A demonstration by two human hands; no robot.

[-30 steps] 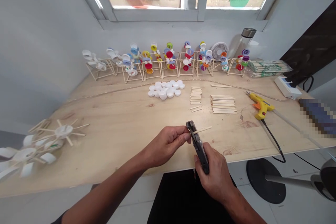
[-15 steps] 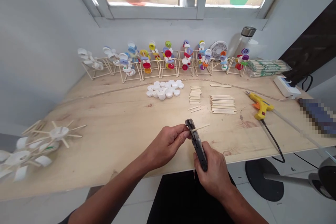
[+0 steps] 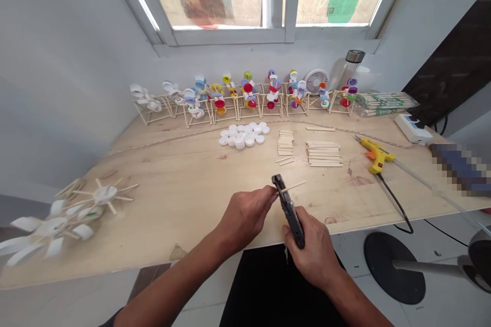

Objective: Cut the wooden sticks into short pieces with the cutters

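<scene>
My right hand (image 3: 316,248) is wrapped round the handles of dark hand shears (image 3: 292,219), whose jaws point away from me. A thin wooden stick (image 3: 295,186) passes across the jaws and sticks out on their right side. My left hand (image 3: 245,217) pinches the stick's other end close against the jaws; the fingertips are partly hidden. Beyond the shears lie a stack of short sticks (image 3: 285,144), two loose pieces (image 3: 286,161) and a stack of longer sticks (image 3: 324,154).
White bottle caps (image 3: 245,135) are grouped mid-table. A yellow glue gun (image 3: 378,156) with its cord lies right, near a white power strip (image 3: 412,129). Stick frames with coloured caps (image 3: 249,99) line the wall. White paddle wheels (image 3: 53,227) occupy the left. The table edge (image 3: 360,230) is near me.
The view has tilted up slightly and shifted left, so the tabletop things appear lower and further right on the left side. Both hands keep their hold on the stick and the shears.
</scene>
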